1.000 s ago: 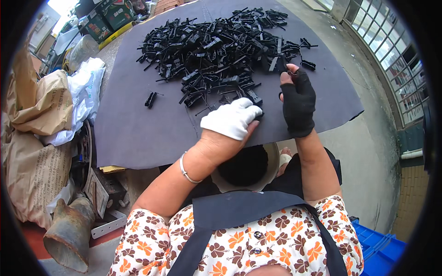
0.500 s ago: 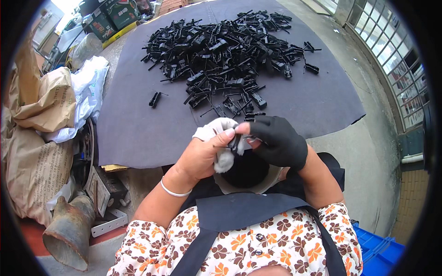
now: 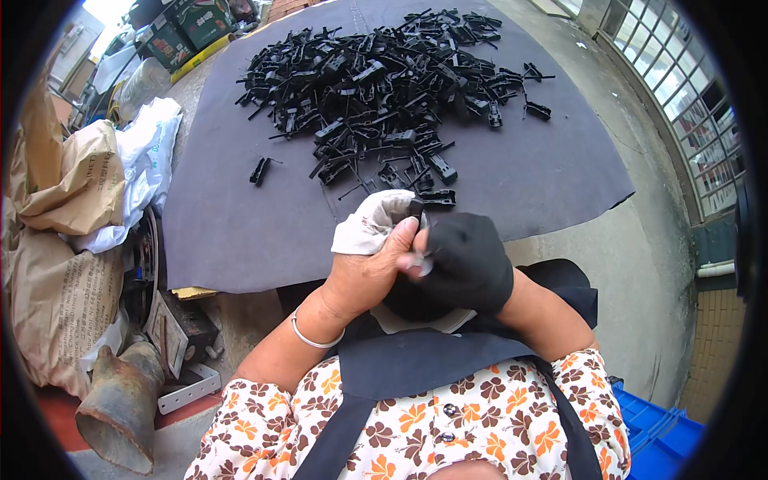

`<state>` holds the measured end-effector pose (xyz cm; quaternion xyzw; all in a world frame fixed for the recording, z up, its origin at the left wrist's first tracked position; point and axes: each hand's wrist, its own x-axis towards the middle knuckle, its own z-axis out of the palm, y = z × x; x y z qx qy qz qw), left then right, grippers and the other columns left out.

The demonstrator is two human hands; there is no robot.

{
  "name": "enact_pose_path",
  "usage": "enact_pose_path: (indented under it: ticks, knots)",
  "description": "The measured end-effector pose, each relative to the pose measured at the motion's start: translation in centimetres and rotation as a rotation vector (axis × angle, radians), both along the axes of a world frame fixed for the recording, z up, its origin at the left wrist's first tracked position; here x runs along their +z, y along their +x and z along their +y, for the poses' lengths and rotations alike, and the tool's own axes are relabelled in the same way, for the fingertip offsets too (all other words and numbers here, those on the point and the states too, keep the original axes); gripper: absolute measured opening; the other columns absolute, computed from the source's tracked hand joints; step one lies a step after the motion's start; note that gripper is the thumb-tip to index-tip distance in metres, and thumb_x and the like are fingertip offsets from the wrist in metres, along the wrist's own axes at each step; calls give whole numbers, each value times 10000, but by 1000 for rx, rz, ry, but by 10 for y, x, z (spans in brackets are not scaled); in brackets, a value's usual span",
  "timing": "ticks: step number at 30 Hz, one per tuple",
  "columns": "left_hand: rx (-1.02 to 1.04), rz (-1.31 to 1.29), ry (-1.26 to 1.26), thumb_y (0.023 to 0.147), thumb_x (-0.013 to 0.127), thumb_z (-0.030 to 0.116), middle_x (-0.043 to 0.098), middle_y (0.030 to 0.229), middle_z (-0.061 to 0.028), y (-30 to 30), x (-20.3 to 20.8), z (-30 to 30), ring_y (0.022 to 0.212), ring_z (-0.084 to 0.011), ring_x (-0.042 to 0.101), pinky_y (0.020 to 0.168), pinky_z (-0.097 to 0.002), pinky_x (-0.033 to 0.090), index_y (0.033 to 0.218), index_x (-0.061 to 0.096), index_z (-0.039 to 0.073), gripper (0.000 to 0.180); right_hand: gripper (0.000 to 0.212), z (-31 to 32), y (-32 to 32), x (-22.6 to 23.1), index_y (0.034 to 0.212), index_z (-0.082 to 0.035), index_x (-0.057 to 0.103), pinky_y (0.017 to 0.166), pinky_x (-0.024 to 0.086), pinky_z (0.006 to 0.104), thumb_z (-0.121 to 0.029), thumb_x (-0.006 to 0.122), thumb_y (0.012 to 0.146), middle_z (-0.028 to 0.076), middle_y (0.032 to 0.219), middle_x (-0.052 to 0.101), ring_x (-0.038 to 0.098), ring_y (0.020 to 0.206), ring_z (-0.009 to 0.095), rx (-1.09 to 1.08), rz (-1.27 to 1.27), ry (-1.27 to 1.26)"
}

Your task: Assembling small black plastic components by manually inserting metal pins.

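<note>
My left hand (image 3: 372,248), partly covered by a white glove, is closed with the thumb pressed on a small black plastic part (image 3: 416,208). Only a bit of that part shows above the thumb. Up against it is my right hand (image 3: 472,260) in a black glove with bare fingertips, its fingers bent in a pinch and blurred by motion. A small greyish thing shows by its fingertips, too smeared to name. Just beyond the hands, a large pile of black plastic parts (image 3: 368,72) with thin arms lies on the grey-covered table (image 3: 232,232).
One black part (image 3: 260,170) lies alone left of the pile. Brown paper sacks (image 3: 64,296) and a white plastic bag (image 3: 148,152) stand left of the table, with a rusty metal pipe (image 3: 124,408) below. A blue crate (image 3: 656,432) sits at lower right; a barred window (image 3: 680,88) lies beyond.
My hands have drawn closer together. The right hand has moved left and turned, back upward. The white fluffy bundle that hung under my left hand is out of sight.
</note>
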<state>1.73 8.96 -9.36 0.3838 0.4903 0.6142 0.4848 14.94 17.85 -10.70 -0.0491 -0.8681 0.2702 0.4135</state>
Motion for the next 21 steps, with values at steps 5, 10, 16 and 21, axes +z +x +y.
enact_pose_path:
  ticks: [5,10,16,21]
  knots:
    - [-54,232,75,905,534,62,632,853,-68,-1,-3,-3,614,-81,567,550,-222,473,1113,519,-36,230,139,5,-4,-1,807,-50,519,526,394,271,-80,655,799,17,653,486,471,561,114,-173,-77,-577]
    - [3,397,-23,875,566,58,636,805,-58,-4,0,-3,618,-58,565,554,-212,460,1076,551,-27,219,119,13,5,3,857,-24,573,593,422,279,-142,572,873,62,673,528,498,612,129,67,-146,-762]
    - [174,746,71,801,605,48,652,814,-138,-3,-12,0,694,-239,643,649,-298,503,1017,590,-14,225,228,8,0,2,1024,18,623,717,466,287,-153,524,910,112,866,665,601,784,141,44,-260,-727]
    - [264,1139,284,825,607,36,658,839,-125,1,-10,1,733,-161,626,700,-275,499,1082,561,-46,274,246,6,-1,-6,1040,18,625,724,467,281,-167,516,919,102,861,674,601,798,126,38,-256,-779]
